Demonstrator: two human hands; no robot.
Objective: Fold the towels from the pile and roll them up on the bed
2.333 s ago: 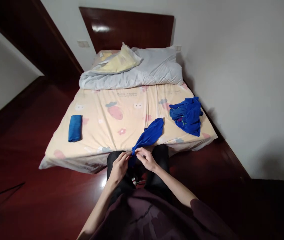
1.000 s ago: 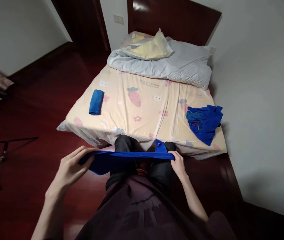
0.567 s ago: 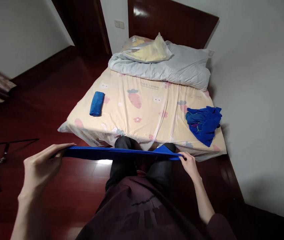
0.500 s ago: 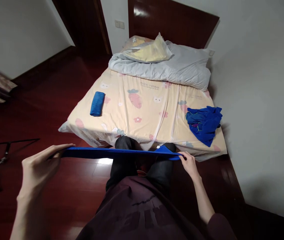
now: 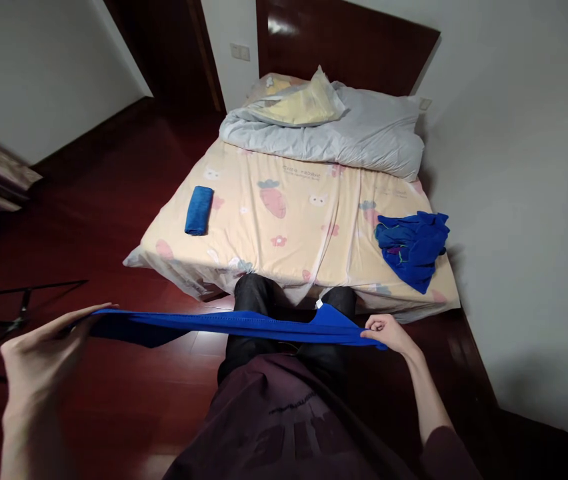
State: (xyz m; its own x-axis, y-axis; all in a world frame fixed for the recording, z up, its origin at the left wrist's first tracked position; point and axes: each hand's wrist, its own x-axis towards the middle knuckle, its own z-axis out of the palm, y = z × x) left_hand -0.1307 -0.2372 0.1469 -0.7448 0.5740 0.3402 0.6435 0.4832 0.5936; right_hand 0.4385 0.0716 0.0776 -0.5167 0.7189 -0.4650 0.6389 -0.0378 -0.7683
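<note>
A blue towel (image 5: 244, 324) is stretched in a long narrow band between my hands, above my thighs. My left hand (image 5: 47, 350) grips its left end, the thumb and fingers closed on the edge. At the other end my right hand (image 5: 389, 333) pinches the cloth. A small white tag shows on a raised corner near the right end, and a fold sags below the band at the left. On the bed lies a neatly rolled blue towel (image 5: 199, 211) at the left. To the right sits a crumpled pile of blue cloths (image 5: 411, 250) with bits of green and purple.
The bed (image 5: 284, 200) with a cream carrot-print sheet stands before my knees. A folded grey quilt (image 5: 374, 133) and a yellowish pillow (image 5: 309, 103) lie near the headboard (image 5: 344, 40). Black metal stand legs (image 5: 21, 313) are on the floor at the left; a wall is close on the right.
My left hand has moved left and down, my right hand slightly right and down. The towel is pulled wider and lower, and more of its face shows.
</note>
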